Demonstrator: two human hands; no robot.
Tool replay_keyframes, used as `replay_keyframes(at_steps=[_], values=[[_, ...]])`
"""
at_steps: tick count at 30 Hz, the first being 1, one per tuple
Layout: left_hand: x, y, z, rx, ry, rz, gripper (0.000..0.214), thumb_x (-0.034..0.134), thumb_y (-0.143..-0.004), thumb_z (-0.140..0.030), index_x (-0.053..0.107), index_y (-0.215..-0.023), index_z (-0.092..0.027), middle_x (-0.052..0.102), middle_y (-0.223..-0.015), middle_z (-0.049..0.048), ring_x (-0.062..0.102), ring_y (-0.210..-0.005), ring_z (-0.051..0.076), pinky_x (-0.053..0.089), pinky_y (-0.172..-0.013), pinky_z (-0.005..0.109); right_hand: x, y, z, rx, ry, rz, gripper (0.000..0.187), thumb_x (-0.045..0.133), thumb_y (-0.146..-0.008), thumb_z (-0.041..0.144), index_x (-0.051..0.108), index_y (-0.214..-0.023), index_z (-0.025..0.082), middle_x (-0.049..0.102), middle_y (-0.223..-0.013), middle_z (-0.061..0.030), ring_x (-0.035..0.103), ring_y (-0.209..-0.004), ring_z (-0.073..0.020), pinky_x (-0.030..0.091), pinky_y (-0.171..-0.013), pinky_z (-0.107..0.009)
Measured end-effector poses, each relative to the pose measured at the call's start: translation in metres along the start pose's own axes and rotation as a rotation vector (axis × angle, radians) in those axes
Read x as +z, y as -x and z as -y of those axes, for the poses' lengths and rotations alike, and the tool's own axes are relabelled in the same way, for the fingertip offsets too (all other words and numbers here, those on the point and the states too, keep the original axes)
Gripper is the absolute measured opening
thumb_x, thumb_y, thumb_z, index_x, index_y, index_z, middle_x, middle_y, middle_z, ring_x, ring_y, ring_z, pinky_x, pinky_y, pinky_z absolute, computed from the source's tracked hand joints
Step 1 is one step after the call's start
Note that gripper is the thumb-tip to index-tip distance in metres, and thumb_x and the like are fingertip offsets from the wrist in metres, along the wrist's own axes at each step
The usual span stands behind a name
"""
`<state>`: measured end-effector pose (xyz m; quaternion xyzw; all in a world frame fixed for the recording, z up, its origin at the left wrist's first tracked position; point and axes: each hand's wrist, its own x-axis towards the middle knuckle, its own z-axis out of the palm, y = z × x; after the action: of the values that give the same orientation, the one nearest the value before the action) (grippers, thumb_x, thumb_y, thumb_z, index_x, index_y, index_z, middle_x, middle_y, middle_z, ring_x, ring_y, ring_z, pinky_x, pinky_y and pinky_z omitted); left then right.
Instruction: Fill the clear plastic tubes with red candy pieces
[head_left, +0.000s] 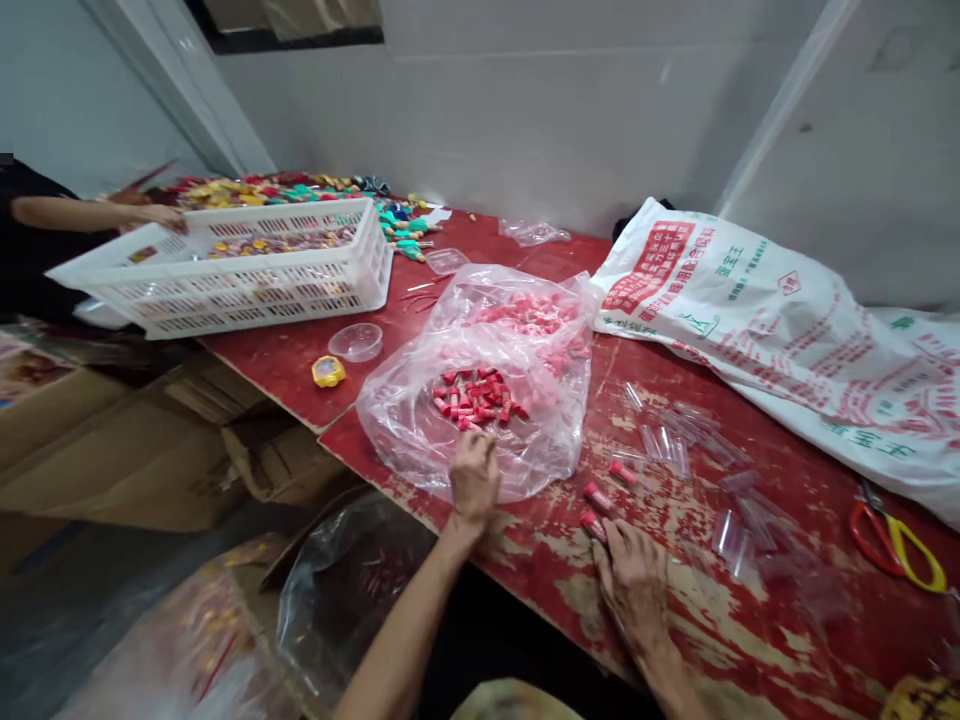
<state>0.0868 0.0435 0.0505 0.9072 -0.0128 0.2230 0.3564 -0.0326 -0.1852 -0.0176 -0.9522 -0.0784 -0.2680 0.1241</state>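
A clear plastic bag (pixel 390 400) lies with its mouth open towards me, and many small red tubes (pixel 480 395) are heaped inside. At the mouth, my left hand (pixel 474 475) is closed, its fingertips pinching a small pale-and-red tube (pixel 469 425). My right hand (pixel 634 570) rests on the table to the right of the bag, thumb and fingers closed about the near end of a red tube (pixel 592 525). Just beyond it lie two similar tubes, a middle one (pixel 600 498) and a farther one (pixel 622 472).
Empty clear tubes (pixel 731 535) are scattered on the worn red table (pixel 540 560), near red-yellow scissors (pixel 900 545). A printed white sack (pixel 787 320) lies behind. Leftward are a yellow tape measure (pixel 328 371), a round clear tub (pixel 356 342) and a white crate (pixel 262 295) touched by another person's hand (pixel 161 217).
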Motion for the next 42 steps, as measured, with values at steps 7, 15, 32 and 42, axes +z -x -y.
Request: replay_keyframes(at_steps=[7,15,32,42], values=[[0.005,-0.048,0.083,0.225,-0.424,0.173,0.036,0.036,-0.085,-0.013,0.062,-0.111,-0.009,0.061,-0.109,0.0192,0.051,-0.103,0.035,0.043,-0.088,0.047,-0.008,-0.059,-0.046,0.237,0.036,-0.045,0.028,0.034,-0.097,0.024,0.057,-0.109,0.015,0.058,-0.107,-0.0107,0.050,-0.097,-0.0246,0.039,-0.087,-0.040],[0.002,-0.016,0.060,0.158,-0.003,0.012,0.031,0.044,-0.084,-0.034,0.063,-0.098,-0.013,0.065,-0.096,0.0142,0.059,-0.092,0.029,0.047,-0.083,0.042,0.010,-0.153,-0.083,0.405,0.145,0.272,0.017,0.051,-0.086,0.014,0.062,-0.097,0.010,0.061,-0.097,-0.0176,0.051,-0.098,-0.0306,0.039,-0.085,-0.043],[0.024,0.088,-0.060,-0.532,1.025,0.488,0.036,0.074,-0.069,-0.038,0.070,-0.098,-0.018,0.067,-0.090,0.0039,0.062,-0.083,0.018,0.051,-0.075,0.026,-0.046,-0.039,0.003,0.640,-1.251,0.260,0.029,0.064,-0.082,0.041,0.053,-0.097,0.019,0.059,-0.091,-0.0033,0.061,-0.077,-0.0165,0.051,-0.066,-0.026],[0.024,0.114,-0.073,-0.348,0.833,0.478,0.041,0.051,-0.089,-0.043,0.061,-0.124,-0.022,0.057,-0.130,0.0088,0.048,-0.125,0.024,0.032,-0.112,0.042,-0.032,-0.014,0.011,0.339,-0.871,0.226,0.030,0.048,-0.094,0.034,0.059,-0.119,0.020,0.063,-0.109,-0.0070,0.060,-0.098,-0.0189,0.049,-0.085,-0.030]])
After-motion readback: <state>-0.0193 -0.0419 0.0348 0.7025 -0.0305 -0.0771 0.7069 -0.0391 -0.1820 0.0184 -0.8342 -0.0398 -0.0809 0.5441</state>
